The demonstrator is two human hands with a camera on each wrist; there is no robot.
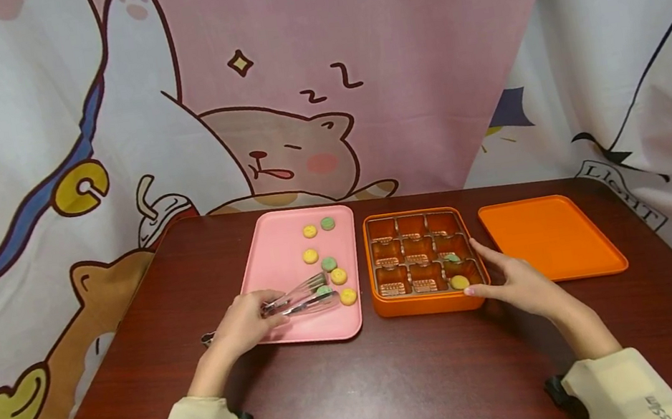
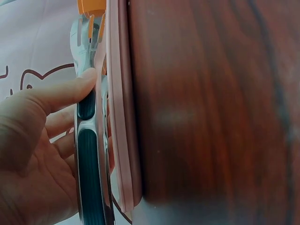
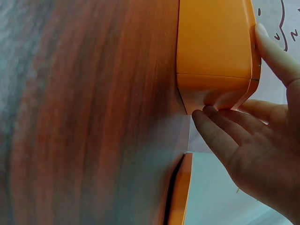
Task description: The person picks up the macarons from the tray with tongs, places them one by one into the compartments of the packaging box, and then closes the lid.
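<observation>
Metal tongs (image 1: pixel 306 304) are gripped by the left hand (image 1: pixel 247 322), the spread right hand (image 1: pixel 525 286) touching a box (image 1: pixel 422 305)

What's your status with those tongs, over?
Left hand holding tongs, green piece between their arms. Right hand touching orange box. Inside: yellow piece, second green piece. Nothing visibly in the way.

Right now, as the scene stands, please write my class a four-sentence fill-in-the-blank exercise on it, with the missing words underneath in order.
1. The left hand holds tongs, their tips over the ____ coloured tray.
2. The right hand touches the orange box, which has ____ compartments.
3. In the box's nearest right-hand compartment lies a round piece coloured ____.
4. In the head view, the flat orange panel lies to the ____ of the box.

Missing words: pink; nine; yellow; right.
</observation>
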